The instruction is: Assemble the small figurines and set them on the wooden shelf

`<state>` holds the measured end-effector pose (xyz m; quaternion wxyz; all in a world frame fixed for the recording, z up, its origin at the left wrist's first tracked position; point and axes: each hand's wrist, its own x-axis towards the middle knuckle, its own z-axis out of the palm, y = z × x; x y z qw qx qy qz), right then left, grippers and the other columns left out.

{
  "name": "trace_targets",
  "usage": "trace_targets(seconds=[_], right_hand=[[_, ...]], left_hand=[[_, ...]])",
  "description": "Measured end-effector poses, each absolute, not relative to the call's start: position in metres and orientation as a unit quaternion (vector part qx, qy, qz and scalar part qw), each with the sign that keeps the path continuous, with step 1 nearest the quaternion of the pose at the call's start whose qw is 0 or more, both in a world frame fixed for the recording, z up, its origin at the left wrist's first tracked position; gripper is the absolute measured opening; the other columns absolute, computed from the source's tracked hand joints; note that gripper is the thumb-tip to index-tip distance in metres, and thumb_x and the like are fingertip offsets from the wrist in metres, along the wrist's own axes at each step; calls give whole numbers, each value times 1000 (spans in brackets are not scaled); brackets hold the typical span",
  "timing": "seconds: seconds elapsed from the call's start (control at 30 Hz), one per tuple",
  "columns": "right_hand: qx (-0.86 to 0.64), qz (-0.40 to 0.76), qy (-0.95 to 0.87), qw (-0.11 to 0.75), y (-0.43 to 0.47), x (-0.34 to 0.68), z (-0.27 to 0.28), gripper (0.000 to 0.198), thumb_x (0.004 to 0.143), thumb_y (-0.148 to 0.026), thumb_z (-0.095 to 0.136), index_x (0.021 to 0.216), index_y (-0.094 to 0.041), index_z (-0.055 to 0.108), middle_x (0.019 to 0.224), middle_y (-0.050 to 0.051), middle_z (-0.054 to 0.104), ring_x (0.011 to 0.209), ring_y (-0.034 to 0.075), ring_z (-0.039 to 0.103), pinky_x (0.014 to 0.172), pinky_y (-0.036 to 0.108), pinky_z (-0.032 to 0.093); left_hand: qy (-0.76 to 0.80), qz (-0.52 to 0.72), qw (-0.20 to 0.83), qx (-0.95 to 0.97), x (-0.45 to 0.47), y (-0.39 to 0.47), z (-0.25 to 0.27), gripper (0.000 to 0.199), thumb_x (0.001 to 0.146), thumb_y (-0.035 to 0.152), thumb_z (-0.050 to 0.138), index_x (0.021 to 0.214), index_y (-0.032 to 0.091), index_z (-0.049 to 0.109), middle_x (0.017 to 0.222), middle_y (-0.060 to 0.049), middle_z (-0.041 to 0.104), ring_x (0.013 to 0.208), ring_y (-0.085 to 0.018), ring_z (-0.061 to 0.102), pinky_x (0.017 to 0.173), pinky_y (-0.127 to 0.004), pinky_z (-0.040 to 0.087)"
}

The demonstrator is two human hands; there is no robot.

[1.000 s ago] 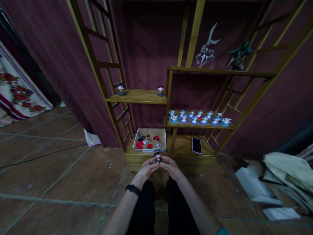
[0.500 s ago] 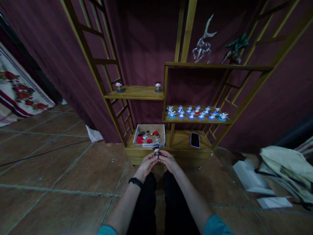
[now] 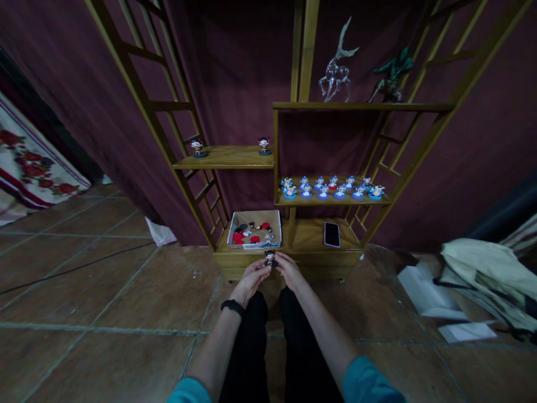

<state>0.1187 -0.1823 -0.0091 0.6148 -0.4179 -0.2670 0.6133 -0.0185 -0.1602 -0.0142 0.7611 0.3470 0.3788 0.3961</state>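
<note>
Fingertips of the left hand and right hand pinch the figurine from opposite sides near its base, presumably to steady it upright.

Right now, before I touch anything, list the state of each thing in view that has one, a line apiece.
Held figure: upright, raised.
Left hand: gripping the held figure.
Right hand: gripping it too.
Wristband: worn around the left wrist.
Box: open, loose parts inside.
Phone: lying flat, screen dark.
Two matching figures: upright, apart.
Clear deer: standing.
</note>
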Motion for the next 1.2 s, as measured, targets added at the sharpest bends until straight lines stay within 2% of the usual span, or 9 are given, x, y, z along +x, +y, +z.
trace_targets(seconds=[0.2, 0.47, 0.73, 0.93, 1.2], right_hand=[[-415, 609, -256, 626, -181, 123, -11, 36, 60, -46, 68, 87, -22, 67, 92, 3, 69, 83, 16, 62, 70, 26, 45], [-422, 608, -256, 622, -183, 127, -9, 40, 61, -46, 67, 93, -23, 65, 94, 4, 69, 86, 18, 63, 71, 28, 46], [-424, 595, -230, 643, -178, 125, -17, 36, 58, -43, 71, 86, -23, 64, 88, 3, 70, 81, 17, 64, 71, 28, 46], [-407, 595, -218, 658, -174, 125, -24, 32, 57, -38, 72, 83, -21, 64, 85, 2, 70, 78, 15, 64, 75, 28, 46], [-406, 610, -220, 643, -176, 127, -22, 33, 60, -38, 70, 88, -24, 63, 87, 1, 70, 82, 16, 64, 81, 31, 45]], left_hand=[[366, 358, 769, 384, -16, -162, -13, 38, 59, 10, 75, 96, 13, 66, 84, -5, 67, 64, -6, 59, 62, -17, 45], [390, 354, 769, 362, -14, -161, -12, 38, 61, 9, 74, 97, 15, 65, 86, -4, 67, 63, -5, 59, 63, -16, 45], [375, 369, 774, 352, -15, -159, -14, 36, 64, 9, 72, 98, 15, 65, 96, -7, 66, 76, -9, 61, 70, -19, 49], [372, 374, 775, 347, -15, -158, -16, 35, 64, 8, 71, 97, 15, 65, 94, -6, 66, 74, -9, 61, 70, -19, 50], [408, 390, 754, 337, -15, -156, -17, 34, 63, 12, 74, 95, 17, 64, 89, -4, 66, 72, -7, 60, 69, -18, 48]])
